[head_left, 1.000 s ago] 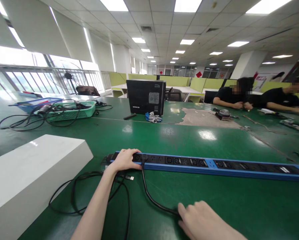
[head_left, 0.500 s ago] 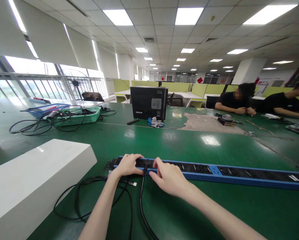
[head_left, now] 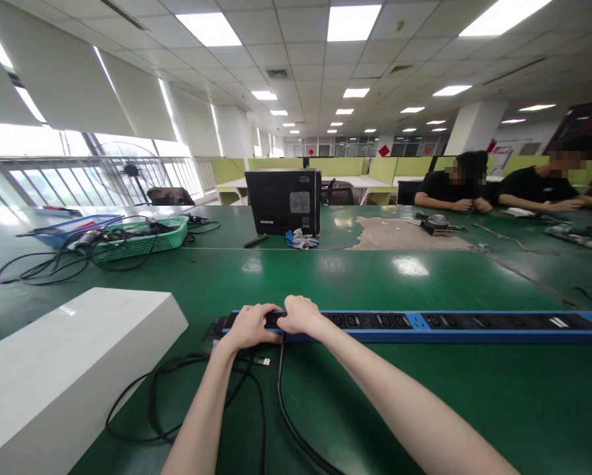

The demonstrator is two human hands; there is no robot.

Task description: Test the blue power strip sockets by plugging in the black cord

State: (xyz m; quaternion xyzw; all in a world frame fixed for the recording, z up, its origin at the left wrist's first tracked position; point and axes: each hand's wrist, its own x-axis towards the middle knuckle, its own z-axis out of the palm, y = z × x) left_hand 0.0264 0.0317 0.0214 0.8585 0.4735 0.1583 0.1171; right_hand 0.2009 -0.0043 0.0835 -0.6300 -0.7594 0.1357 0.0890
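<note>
A long blue-and-black power strip (head_left: 417, 322) lies across the green table (head_left: 399, 409) in front of me. My left hand (head_left: 250, 327) is wrapped round its left end, thumb on the near side and fingers over the far side. Beside it, my right hand (head_left: 301, 315) is closed over the plug of a thick black power cord (head_left: 282, 389), which stands at one of the sockets. The fingers cover the plug, so how deep it sits is hidden. From there the cord runs down toward me. Below my left wrist lies a thin black cable with a USB connector (head_left: 263, 361).
A white box (head_left: 82, 349) stands at the left. Farther back are a green basket (head_left: 142, 247) of cables, a blue tray (head_left: 53, 234), a black monitor (head_left: 276, 198) and gloves (head_left: 303, 239). Two people sit at the far right near small parts.
My right hand has moved left and closed over the plug. The strip's right part has swung slightly away from me. My left hand keeps its hold, and the view has turned a little.
</note>
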